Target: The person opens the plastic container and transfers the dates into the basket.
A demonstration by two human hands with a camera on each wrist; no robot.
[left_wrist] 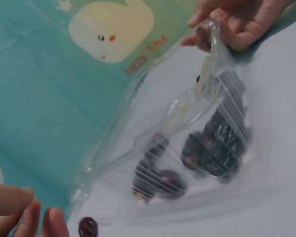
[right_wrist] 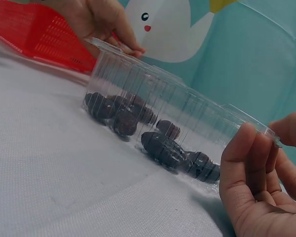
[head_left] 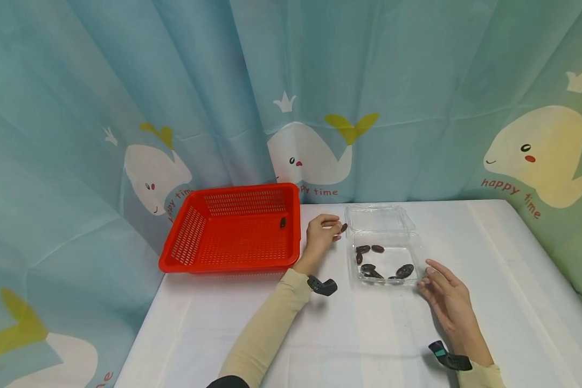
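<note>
Sitting at the left of the white table (head_left: pixel 252 345), a red perforated basket (head_left: pixel 194 237) holds one dark date (head_left: pixel 282 222) near its back right corner. Behind it hangs a teal curtain (head_left: pixel 77 81) printed with whales; the words "happy time" can be read in red under the whale at the far right, and partly, as "time", under the two whales further left. Just right of the basket, the left hand (head_left: pixel 320 233) hovers between basket and box, its fingers curled, the thumb and fingertips pinching a single dark date (head_left: pixel 343 227); the left wrist view shows that date (left_wrist: pixel 88 227) just below the fingertips (left_wrist: pixel 53 219). Next comes a clear plastic clamshell box (head_left: pixel 412 245), its lid folded open toward the curtain. Inside its tray lie dark dates (head_left: pixel 368 249): about seven can be counted from the head view, though some overlap and the exact count is uncertain. At the box's front right corner rests the right hand (head_left: pixel 446 299), fingers nearly straight and slightly spread, fingertips (right_wrist: pixel 241 143) touching the tray's rim and holding nothing. Each wrist carries a dark strapped camera mount
</note>
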